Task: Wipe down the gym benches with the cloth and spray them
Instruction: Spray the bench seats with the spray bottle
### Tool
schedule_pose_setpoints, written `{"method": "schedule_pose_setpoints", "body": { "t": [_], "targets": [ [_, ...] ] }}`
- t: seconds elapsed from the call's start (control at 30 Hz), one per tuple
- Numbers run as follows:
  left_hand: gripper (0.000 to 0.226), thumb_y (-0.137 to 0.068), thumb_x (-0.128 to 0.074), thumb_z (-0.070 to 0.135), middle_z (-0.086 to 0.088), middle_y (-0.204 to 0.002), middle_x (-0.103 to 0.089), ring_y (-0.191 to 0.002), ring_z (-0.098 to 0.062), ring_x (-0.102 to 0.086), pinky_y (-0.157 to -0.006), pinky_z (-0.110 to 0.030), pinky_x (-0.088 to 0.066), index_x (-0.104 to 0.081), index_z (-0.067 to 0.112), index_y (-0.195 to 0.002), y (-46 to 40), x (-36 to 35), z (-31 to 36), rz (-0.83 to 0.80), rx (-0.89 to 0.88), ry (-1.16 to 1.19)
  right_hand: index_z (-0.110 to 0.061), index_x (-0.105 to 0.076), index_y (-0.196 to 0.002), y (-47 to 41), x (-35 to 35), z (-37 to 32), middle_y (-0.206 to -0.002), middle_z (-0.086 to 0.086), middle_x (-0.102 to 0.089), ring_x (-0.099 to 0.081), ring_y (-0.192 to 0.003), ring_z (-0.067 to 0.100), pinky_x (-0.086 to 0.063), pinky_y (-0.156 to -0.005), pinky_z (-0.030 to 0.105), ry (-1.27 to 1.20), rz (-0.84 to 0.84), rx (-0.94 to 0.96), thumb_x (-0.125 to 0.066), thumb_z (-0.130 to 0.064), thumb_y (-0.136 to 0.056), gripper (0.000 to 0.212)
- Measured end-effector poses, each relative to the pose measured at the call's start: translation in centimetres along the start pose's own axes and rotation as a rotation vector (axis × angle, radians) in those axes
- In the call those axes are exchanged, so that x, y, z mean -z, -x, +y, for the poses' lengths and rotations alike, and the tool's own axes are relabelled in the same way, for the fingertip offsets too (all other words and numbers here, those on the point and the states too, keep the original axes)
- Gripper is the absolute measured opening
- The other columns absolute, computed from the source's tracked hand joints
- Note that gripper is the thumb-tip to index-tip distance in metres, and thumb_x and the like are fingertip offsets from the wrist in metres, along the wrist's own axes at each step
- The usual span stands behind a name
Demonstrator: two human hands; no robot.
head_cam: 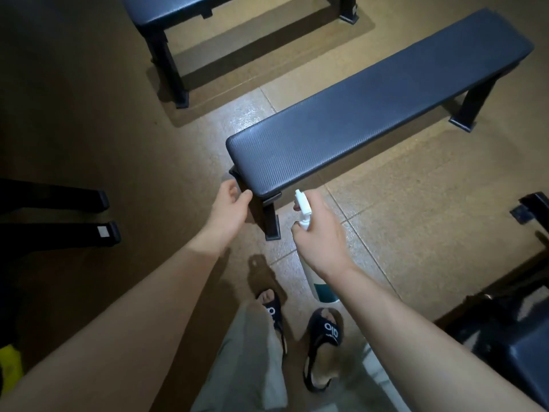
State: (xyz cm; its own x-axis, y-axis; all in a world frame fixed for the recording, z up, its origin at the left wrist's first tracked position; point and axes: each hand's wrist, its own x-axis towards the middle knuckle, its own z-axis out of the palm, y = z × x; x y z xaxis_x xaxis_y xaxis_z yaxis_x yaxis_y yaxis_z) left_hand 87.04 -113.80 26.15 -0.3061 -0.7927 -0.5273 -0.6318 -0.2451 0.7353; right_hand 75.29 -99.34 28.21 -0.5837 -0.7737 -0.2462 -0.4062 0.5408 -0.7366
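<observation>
The right hand (pixel 322 236) grips a white spray bottle (pixel 304 211), nozzle toward the black padded bench (pixel 371 114); the empty left hand (pixel 231 203), loosely curled, steadies its near corner.

Near bench (pixel 377 105) is lying diagonally ahead, its close end just before the hands; 2nd bench (pixel 190 10) is sitting behind it, upper left. Left hand (pixel 230 205) is touching the near bench's end corner; right hand (pixel 322 236), just right of it, is gripping spray bottle (pixel 304 209) w/ nozzle toward the pad. Feet in sandals (pixel 325 346) are standing below, on floor (pixel 416 209)
</observation>
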Motion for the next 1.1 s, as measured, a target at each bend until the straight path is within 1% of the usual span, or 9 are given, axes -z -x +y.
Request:
{"method": "schedule_pose_setpoints", "body": {
  "t": [0.17, 0.33, 0.4, 0.5, 0.6, 0.7, 0.77, 0.87, 1.1],
  "targets": [
    [0.065, -0.105, -0.049, 0.040, -0.003, -0.166, -0.026, -0.152, -0.020, -0.029, -0.123, -0.043, -0.026, -0.021, 0.019, -0.161, -11.8, -3.5, -4.2, 0.093, -0.034, 0.013, -0.025, -0.043, -0.101, -7.9, -7.0, 6.2, -0.084, -0.005, -0.050, -0.049, -0.069, 0.016, -0.036, -0.061, 0.035, -0.005, -0.012, -0.013, -0.058, -0.006, -0.086, 0.029],
    [0.066, -0.107, -0.042, 0.043, -0.007, -0.167, -0.021, -0.150, -0.025, -0.030, -0.122, -0.040, -0.025, -0.018, 0.014, -0.162, -23.5, -8.8, -9.2, 0.242, -0.027, 0.083, -0.030, -0.045, -0.104, -15.7, -13.7, 13.6, -0.097, -0.011, -0.053, -0.055, -0.080, 0.021, -0.051, -0.073, 0.047, -0.039, -0.017, 0.054, -0.058, -0.010, -0.085, 0.031],
    [0.066, -0.108, -0.038, 0.045, -0.005, -0.168, -0.017, -0.151, -0.025, -0.028, -0.123, -0.044, -0.023, -0.018, 0.013, -0.162, -27.0, -10.7, -10.9, 0.301, -0.049, 0.123, -0.030, -0.042, -0.098, -18.2, -15.7, 16.0, -0.096, -0.011, -0.051, -0.053, -0.080, 0.020, -0.046, -0.068, 0.042, -0.036, -0.025, 0.091, -0.058, -0.010, -0.084, 0.029],
    [0.060, -0.109, -0.033, 0.042, 0.000, -0.166, -0.017, -0.149, -0.021, -0.028, -0.120, -0.040, -0.024, -0.025, 0.011, -0.159, -30.7, -12.9, -12.8, 0.478, -0.113, 0.156, -0.031, -0.036, -0.090, -20.9, -17.5, 18.5, -0.089, -0.011, -0.047, -0.050, -0.075, 0.018, -0.035, -0.062, 0.037, -0.017, -0.021, 0.130, -0.056, -0.007, -0.082, 0.032],
    [0.051, -0.109, -0.032, 0.034, -0.002, -0.161, -0.031, -0.145, -0.020, -0.033, -0.115, -0.030, -0.025, -0.038, 0.010, -0.153, -32.5, -14.1, -14.1, 0.675, -0.197, 0.247, -0.029, -0.037, -0.091, -22.3, -18.7, 19.4, -0.089, -0.009, -0.049, -0.052, -0.076, 0.018, -0.033, -0.061, 0.037, 0.010, -0.022, 0.142, -0.055, -0.007, -0.083, 0.030],
    [0.046, -0.109, -0.031, 0.032, -0.003, -0.156, -0.042, -0.142, -0.018, -0.037, -0.107, -0.023, -0.024, -0.045, 0.013, -0.149, -33.0, -14.5, -14.9, 0.736, -0.223, 0.305, -0.027, -0.040, -0.091, -23.0, -19.5, 19.3, -0.088, -0.009, -0.049, -0.051, -0.073, 0.016, -0.033, -0.061, 0.035, -0.004, -0.032, 0.146, -0.054, -0.007, -0.088, 0.025],
    [0.045, -0.109, -0.030, 0.032, -0.003, -0.152, -0.047, -0.138, -0.018, -0.040, -0.103, -0.021, -0.024, -0.048, 0.015, -0.146, -33.0, -14.5, -15.0, 0.750, -0.231, 0.310, -0.027, -0.036, -0.084, -23.1, -19.8, 19.0, -0.084, -0.009, -0.046, -0.046, -0.068, 0.014, -0.030, -0.059, 0.035, -0.005, -0.018, 0.120, -0.055, -0.006, -0.088, 0.029],
    [0.045, -0.108, -0.029, 0.035, 0.000, -0.150, -0.049, -0.135, -0.017, -0.042, -0.104, -0.024, -0.027, -0.050, 0.018, -0.144, -32.8, -14.6, -15.0, 0.752, -0.215, 0.333, -0.025, -0.031, -0.079, -22.9, -20.0, 18.3, -0.080, -0.005, -0.046, -0.042, -0.064, 0.014, -0.026, -0.056, 0.034, 0.024, -0.002, 0.070, -0.059, -0.006, -0.087, 0.035],
    [0.048, -0.106, -0.028, 0.039, 0.000, -0.147, -0.053, -0.135, -0.018, -0.045, -0.114, -0.036, -0.033, -0.053, 0.020, -0.142, -32.5, -14.7, -15.0, 0.755, -0.209, 0.396, -0.029, -0.030, -0.082, -22.0, -20.8, 17.2, -0.086, -0.008, -0.043, -0.043, -0.070, 0.011, -0.026, -0.059, 0.037, 0.115, -0.031, 0.156, -0.052, -0.009, -0.087, 0.031]
  ]
}}
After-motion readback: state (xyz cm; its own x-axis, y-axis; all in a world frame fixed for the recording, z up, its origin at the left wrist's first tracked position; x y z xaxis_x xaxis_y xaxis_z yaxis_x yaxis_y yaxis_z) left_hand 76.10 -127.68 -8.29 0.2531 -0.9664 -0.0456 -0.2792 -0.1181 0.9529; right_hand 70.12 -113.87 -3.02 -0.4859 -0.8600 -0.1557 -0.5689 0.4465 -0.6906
